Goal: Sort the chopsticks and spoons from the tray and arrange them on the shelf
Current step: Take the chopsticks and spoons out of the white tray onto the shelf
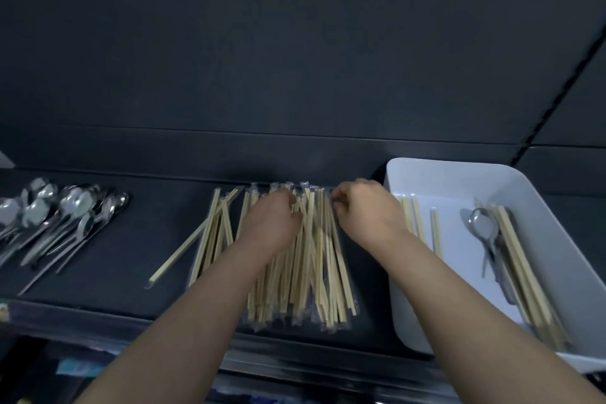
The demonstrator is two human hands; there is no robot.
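Note:
A pile of wrapped wooden chopsticks (pixel 314 269) lies in the middle of the dark shelf (pixel 137 239). My left hand (pixel 270 218) rests on the pile's far left part, fingers curled onto the sticks. At the pile's far right end, my right hand (pixel 365 207) pinches the wrapped tips with bent fingers. Several metal spoons (pixel 62 216) lie heaped at the shelf's left end. The white tray (pixel 426 170) stands at the right and holds some chopsticks (pixel 524 269) and a couple of spoons (pixel 483 226).
A dark wall rises directly behind the shelf. One chopstick pair (pixel 193 238) lies slanted, apart from the pile's left side. The shelf's front edge (pixel 295 338) runs below the pile, with dim items underneath.

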